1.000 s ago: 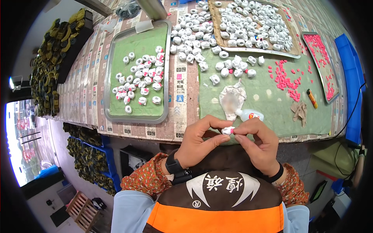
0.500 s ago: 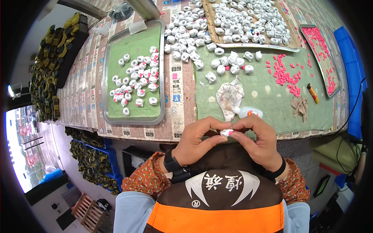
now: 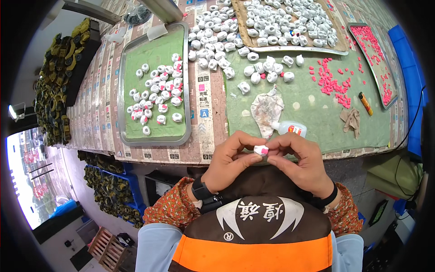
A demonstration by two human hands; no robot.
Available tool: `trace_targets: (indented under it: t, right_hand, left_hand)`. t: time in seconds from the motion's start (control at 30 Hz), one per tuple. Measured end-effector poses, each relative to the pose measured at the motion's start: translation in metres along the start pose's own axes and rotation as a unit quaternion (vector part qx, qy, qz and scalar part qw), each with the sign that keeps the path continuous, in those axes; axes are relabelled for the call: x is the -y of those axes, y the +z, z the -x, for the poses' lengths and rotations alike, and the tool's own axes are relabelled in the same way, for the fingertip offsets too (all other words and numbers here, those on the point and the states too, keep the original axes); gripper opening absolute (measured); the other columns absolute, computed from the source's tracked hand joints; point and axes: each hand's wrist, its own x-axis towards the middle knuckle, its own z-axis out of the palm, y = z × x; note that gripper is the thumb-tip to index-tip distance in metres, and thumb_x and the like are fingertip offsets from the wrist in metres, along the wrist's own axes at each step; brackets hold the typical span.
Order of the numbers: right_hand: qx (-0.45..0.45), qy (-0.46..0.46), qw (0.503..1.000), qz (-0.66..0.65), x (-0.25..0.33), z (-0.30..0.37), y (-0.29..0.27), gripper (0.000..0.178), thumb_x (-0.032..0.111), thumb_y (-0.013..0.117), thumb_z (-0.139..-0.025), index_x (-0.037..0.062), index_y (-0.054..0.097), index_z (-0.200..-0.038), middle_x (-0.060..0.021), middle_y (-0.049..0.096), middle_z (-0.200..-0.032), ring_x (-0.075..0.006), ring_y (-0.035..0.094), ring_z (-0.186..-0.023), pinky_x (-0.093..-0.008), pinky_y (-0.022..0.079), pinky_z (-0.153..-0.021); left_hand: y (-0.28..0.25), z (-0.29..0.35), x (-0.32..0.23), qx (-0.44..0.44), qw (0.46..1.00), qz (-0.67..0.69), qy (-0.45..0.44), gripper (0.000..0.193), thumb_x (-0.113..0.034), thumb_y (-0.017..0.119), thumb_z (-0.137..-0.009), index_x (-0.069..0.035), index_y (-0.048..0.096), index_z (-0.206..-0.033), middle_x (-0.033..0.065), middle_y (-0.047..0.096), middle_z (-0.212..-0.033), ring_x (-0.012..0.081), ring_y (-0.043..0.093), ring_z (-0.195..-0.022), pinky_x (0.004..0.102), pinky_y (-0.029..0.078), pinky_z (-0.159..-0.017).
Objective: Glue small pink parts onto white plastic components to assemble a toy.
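Just over the table's near edge, a small white head-shaped piece with a pink part on it sits between my two hands. My left hand pinches it from the left with thumb and index finger. From the other side, my right hand holds thumb and fingertips close together at its pink side. A translucent squeeze bottle with a label lies just beyond my right fingers. Its tip points at a stained white cloth. Several similar white pieces sit farther off on the green mat.
A tray with green lining at left holds white pieces with pink parts. Many plain white pieces fill a brown tray at the back. Loose pink parts, a yellow-black tube, a tan cloth and a narrow tray lie right.
The white piece has been raised slightly, shifted left and turned, so more of its face and pink part shows. Both hands still hold it; the view has shifted slightly.
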Motion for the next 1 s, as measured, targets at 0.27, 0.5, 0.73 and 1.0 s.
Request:
trace_targets:
  t: [0.27, 0.5, 0.73, 1.0]
  right_hand:
    - [0.017, 0.02, 1.0, 0.002, 0.007, -0.007, 0.003, 0.017, 0.0, 0.072, -0.09, 0.0006, 0.065, -0.106, -0.004, 0.066, -0.092, -0.0091, 0.062, -0.08, -0.0246, 0.05, -0.07]
    - [-0.002, 0.052, 0.999, -0.008, 0.004, -0.012, 0.013, 0.013, 0.004, 0.073, -0.091, 0.0014, 0.064, -0.099, -0.0013, 0.064, -0.087, -0.0067, 0.057, -0.077, -0.0235, 0.047, -0.068]
    - [0.025, 0.095, 0.992, -0.083, 0.009, -0.018, 0.011, 0.016, 0.004, 0.074, -0.091, 0.0021, 0.063, -0.103, 0.0012, 0.063, -0.091, -0.0041, 0.055, -0.08, -0.0211, 0.044, -0.071]
    - [-0.048, 0.054, 0.997, 0.029, 0.005, -0.01, -0.021, 0.017, 0.004, 0.071, -0.092, 0.0005, 0.064, -0.107, -0.0006, 0.064, -0.095, -0.0073, 0.058, -0.082, -0.0246, 0.047, -0.075]
  left_hand:
    - [-0.004, 0.0, 0.009, 0.024, 0.995, 0.094, -0.002, 0.032, -0.002, 0.064, -0.101, -0.001, 0.056, -0.132, 0.0084, 0.063, -0.125, 0.0123, 0.062, -0.118, 0.0281, 0.053, -0.099]
    - [-0.002, 0.005, -0.001, -0.027, 0.992, -0.108, 0.056, 0.029, -0.002, 0.066, -0.099, 0.001, 0.062, -0.127, 0.0104, 0.068, -0.119, 0.0166, 0.068, -0.108, 0.0309, 0.056, -0.093]
    - [-0.013, 0.007, -0.026, -0.038, 0.979, -0.19, 0.059, 0.028, -0.005, 0.069, -0.096, -0.002, 0.065, -0.124, 0.0101, 0.068, -0.119, 0.0161, 0.069, -0.103, 0.0305, 0.055, -0.089]
    - [-0.114, 0.016, -0.052, -0.268, 0.793, -0.532, 0.125, 0.026, -0.013, 0.07, -0.091, -0.008, 0.069, -0.116, 0.0063, 0.062, -0.11, 0.0219, 0.055, -0.101, 0.0351, 0.043, -0.09]
